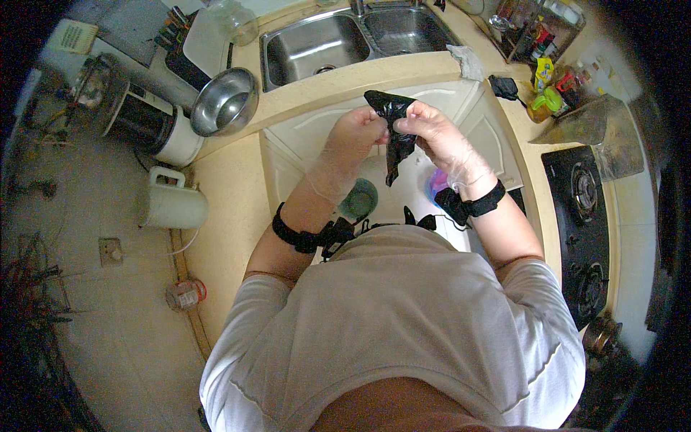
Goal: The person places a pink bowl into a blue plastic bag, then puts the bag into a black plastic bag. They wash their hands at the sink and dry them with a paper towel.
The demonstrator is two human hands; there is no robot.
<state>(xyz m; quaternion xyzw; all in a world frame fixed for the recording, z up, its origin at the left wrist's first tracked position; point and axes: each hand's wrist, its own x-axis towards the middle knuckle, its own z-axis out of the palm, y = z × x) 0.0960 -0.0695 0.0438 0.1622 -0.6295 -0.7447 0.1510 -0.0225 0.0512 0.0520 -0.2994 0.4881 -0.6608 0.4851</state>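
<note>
A crumpled black plastic bag (399, 110) is stretched between my two hands, in front of the white cabinet doors below the sink. My left hand (363, 128) pinches its left side, fingers curled in. On the other side my right hand (429, 127) grips the bag between thumb and fingers. Clear thin plastic gloves cover both hands and reach over the wrists. One end of the bag hangs down to a point below my hands. Black straps with small devices circle both forearms.
Ahead lies a double stainless steel sink (318, 48). A steel bowl (224, 102) and a white pitcher (175, 198) stand on the left counter (232, 216). At right are a black gas stove (575, 227) and several bottles. Down low sit a green bucket (359, 198) and a purple plastic item (436, 181).
</note>
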